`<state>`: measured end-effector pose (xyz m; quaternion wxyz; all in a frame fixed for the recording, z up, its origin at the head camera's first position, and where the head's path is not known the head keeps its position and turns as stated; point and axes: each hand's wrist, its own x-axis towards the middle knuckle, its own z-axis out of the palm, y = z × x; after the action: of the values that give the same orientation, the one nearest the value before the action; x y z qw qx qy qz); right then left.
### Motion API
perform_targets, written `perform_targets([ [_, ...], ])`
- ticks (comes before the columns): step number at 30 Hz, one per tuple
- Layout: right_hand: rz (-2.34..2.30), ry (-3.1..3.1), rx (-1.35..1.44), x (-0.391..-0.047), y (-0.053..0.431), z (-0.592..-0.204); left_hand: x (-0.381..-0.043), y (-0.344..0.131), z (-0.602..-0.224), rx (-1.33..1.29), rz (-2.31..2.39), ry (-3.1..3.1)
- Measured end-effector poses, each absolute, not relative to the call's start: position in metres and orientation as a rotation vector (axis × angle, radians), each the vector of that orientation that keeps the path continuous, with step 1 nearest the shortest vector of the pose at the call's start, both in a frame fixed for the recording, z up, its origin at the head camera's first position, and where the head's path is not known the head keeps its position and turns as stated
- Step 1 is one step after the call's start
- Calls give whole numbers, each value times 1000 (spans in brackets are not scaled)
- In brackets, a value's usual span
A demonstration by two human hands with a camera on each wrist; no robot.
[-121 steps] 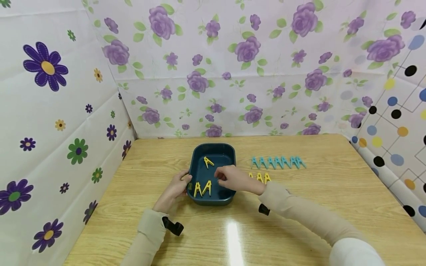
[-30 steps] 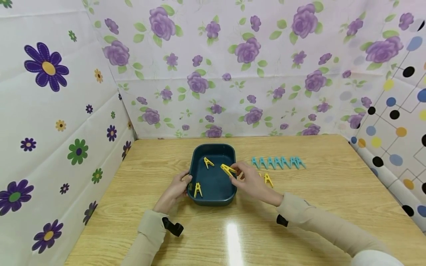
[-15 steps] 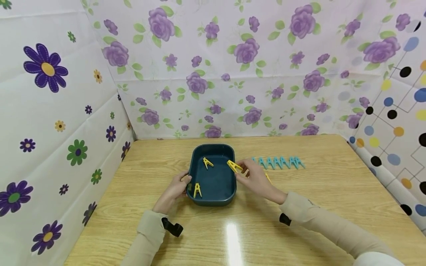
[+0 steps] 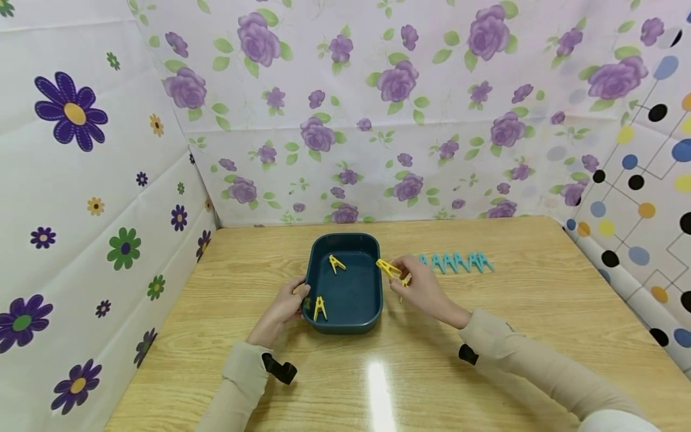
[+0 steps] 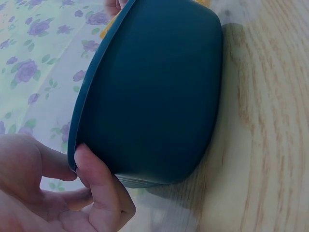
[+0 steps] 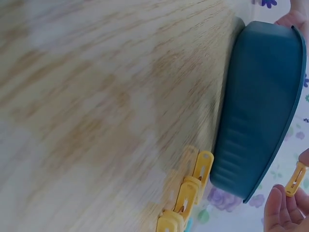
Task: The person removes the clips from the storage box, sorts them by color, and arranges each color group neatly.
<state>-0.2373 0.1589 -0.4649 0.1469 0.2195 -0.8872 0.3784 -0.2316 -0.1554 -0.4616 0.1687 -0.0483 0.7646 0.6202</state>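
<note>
My left hand (image 4: 282,307) grips the left rim of a dark blue bin (image 4: 346,329), thumb and fingers pinching its edge in the left wrist view. Two yellow clothespins (image 4: 337,263) lie inside the bin, apart from each other. Just off the bin's right rim, my right hand (image 4: 423,294) pinches a yellow clothespin (image 4: 388,268) between thumb and fingers, its end pointing toward the bin. Below that hand, several yellow clothespins (image 6: 187,195) stand in a row on the table in the right wrist view; my hand mostly hides them in the head view.
A row of several light blue clothespins (image 4: 457,262) lies on the wooden table (image 4: 518,300), right of the bin, partly behind my right hand. Flowered cloth (image 4: 318,135) hangs along the table's back edge.
My right hand has picked up a yellow clothespin from the bin's front and carried it right, over the rim. Two of three remain inside. The left hand keeps its hold.
</note>
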Motion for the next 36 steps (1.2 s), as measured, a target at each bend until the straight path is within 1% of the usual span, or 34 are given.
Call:
perform_targets([
  [17, 1070, -2584, 555, -240, 169, -467, -232, -155, -462, -129, 1757, 2185],
  [36, 983, -2834, 513, -245, 199, -461, -233, -153, -464, -176, 1744, 2197],
])
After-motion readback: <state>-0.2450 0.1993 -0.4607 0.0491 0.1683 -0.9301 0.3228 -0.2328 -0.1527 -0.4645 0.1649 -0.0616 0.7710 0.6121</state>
